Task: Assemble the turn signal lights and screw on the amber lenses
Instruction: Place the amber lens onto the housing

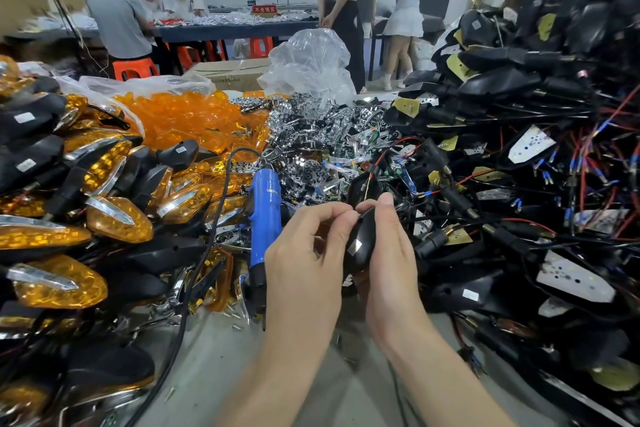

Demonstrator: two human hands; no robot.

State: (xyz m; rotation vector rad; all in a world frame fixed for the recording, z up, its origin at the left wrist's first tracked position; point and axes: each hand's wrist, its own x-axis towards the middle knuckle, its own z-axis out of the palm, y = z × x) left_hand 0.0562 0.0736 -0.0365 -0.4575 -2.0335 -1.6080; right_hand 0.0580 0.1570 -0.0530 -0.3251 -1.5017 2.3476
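Overflowing clear bag (114,87) of amber lenses (183,118), behind gripped black housing (360,239).

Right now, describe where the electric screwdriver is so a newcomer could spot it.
Find the gap between the amber light pile and the black housing heap. Left of the left hand lies the screwdriver: the only bright blue tool, trailing a black cable.

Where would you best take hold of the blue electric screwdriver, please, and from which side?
Probably round the blue barrel of the screwdriver, from above on its right: it lies lengthwise, black tip toward the person, cord leaving the far end, finished lights crowding its left. The left hand is nearest, though it and the right hand hold a black housing.
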